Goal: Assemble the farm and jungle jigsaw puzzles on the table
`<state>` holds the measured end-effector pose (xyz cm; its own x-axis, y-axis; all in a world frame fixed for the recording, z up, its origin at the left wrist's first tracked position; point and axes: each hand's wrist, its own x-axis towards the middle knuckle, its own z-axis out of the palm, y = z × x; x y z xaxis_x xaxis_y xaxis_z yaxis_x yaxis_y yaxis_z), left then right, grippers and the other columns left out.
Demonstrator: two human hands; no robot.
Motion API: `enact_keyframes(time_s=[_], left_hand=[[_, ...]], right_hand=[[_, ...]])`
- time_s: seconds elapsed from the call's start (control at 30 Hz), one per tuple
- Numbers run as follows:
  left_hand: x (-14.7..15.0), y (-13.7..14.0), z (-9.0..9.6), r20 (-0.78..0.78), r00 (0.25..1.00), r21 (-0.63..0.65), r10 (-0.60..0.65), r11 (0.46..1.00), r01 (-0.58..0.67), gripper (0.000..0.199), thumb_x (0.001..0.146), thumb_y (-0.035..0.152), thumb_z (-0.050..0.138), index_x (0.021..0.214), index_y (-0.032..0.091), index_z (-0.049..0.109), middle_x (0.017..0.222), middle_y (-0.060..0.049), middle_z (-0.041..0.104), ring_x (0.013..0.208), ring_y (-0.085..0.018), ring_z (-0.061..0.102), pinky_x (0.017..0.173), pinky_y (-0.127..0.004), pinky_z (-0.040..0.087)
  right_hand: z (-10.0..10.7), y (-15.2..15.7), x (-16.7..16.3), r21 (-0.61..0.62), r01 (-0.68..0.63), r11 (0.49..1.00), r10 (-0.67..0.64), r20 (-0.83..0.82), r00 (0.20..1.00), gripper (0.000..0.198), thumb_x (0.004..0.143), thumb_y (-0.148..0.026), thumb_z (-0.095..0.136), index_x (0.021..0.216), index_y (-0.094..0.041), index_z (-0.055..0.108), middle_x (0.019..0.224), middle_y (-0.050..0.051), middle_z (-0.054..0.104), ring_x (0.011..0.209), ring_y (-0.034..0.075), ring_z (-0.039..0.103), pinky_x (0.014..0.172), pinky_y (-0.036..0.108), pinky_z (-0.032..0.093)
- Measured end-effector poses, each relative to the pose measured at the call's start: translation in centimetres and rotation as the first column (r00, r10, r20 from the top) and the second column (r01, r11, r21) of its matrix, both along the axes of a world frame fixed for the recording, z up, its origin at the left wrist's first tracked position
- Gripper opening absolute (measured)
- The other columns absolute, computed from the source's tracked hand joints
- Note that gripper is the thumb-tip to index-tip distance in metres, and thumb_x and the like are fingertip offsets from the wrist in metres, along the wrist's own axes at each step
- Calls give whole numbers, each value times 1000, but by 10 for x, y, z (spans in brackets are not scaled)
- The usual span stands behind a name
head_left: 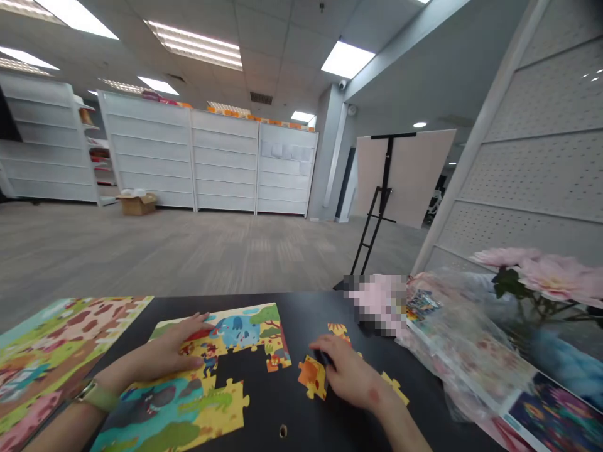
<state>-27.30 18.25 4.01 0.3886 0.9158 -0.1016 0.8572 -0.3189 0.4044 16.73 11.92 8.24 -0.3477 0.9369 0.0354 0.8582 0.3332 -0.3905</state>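
A partly assembled jigsaw puzzle (221, 405) with animal pictures lies on the black table, with a gap in its middle showing the tabletop. My left hand (176, 348) rests flat on its left side, fingers stretched out over the pieces, a pale-banded watch on the wrist. To the right of the gap, my right hand (348, 370) bends its fingers around the edge of an orange and yellow puzzle piece (311, 378). Other loose pieces lie close by: one striped piece (337, 329) beyond the fingers and a yellow piece (396, 387) beside the wrist.
At the left lies another larger puzzle (80, 336). Plastic-wrapped packages (475, 351) and pink flowers (551, 273) crowd the right side. The table (264, 424) has a small hole near its front. Beyond stand an easel (384, 188), white shelving (226, 163) and a cardboard box (136, 204).
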Motion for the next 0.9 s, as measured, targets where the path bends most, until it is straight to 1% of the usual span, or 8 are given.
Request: enact_keyframes(time_s=[0.1,0.2,0.3,0.37,0.47,0.53,0.67,0.9], left_hand=[[0,1,-2,7,1000,14,-7,1000,7,79,82,64,68,149,28,51,165,-9,28,152,-37,24,121,-48,30],[1,1,-3,34,999,42,-17,999,15,79,81,65,69,148,27,53,164,-10,31,151,-39,25,121,-51,30],[3,-2,2,42,999,19,-22,1000,22,82,81,69,67,149,26,51,165,-11,29,152,-40,22,123,-52,27],[6,-4,6,38,999,4,-28,1000,28,83,81,69,66,150,25,50,166,-12,27,152,-39,21,123,-51,26],[8,-6,10,44,999,12,-31,999,31,81,81,67,68,149,25,51,165,-12,29,152,-39,22,123,-51,27],[8,-6,9,55,998,24,-28,999,26,80,80,65,70,148,27,52,164,-11,31,152,-39,23,122,-51,28],[6,-5,5,80,996,32,-25,999,22,79,79,61,72,148,30,51,165,-11,31,152,-39,24,122,-52,29],[8,-8,9,89,996,16,-19,1000,18,77,79,55,73,148,30,51,165,-10,30,153,-39,22,122,-53,27]], right_hand=[[-15,-31,-5,-29,-59,998,57,-73,996,56,79,-6,52,132,-20,64,144,11,57,136,23,51,117,34,36],[-25,-50,-12,-63,-27,998,17,-159,987,46,83,-15,57,127,-20,66,143,11,56,134,23,54,115,33,38],[-25,-55,-21,-155,-7,988,-22,-186,982,41,79,-23,68,120,-21,67,151,12,49,140,27,48,118,36,34],[-23,-53,-25,-179,-23,984,-12,-195,981,34,76,-22,73,109,-21,67,148,10,52,139,27,47,118,36,34],[-19,-44,-32,-126,-89,988,58,-231,971,30,72,-17,77,99,-23,65,125,5,65,120,23,60,106,30,44],[-18,-37,-38,-87,-140,986,115,-247,962,34,69,-16,81,98,-23,65,116,3,66,111,21,62,99,27,46],[-17,-26,-49,-10,-204,979,197,-215,956,39,72,-14,81,109,-22,69,124,6,63,117,22,60,103,27,45],[-13,-23,-56,44,-242,969,245,-106,964,23,88,-22,71,111,-25,74,128,8,65,118,25,60,103,33,47]])
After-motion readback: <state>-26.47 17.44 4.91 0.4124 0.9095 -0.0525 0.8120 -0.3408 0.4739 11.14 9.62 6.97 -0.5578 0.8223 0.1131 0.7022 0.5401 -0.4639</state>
